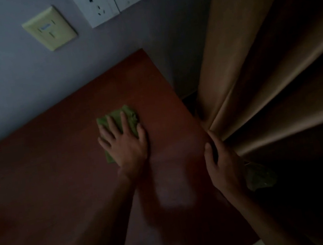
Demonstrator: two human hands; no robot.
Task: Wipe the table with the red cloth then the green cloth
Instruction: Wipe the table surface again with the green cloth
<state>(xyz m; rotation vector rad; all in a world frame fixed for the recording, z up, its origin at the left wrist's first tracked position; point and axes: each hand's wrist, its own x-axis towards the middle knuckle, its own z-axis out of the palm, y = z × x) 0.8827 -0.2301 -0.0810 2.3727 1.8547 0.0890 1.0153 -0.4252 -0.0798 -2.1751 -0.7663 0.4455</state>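
The green cloth [128, 115] lies folded on the reddish-brown table [47, 173], near the far right part of the top. My left hand [125, 143] presses flat on the cloth with fingers spread and straight. My right hand [222, 163] rests at the table's right edge, its fingers against the curtain [266, 75] folds. No red cloth shows in this dim view.
A grey wall [12, 89] runs behind the table with a yellowish wall plate [49, 28] and two white sockets [109, 0]. The tan curtain hangs close along the table's right side. Something pale green [260, 176] lies in the dark below my right hand.
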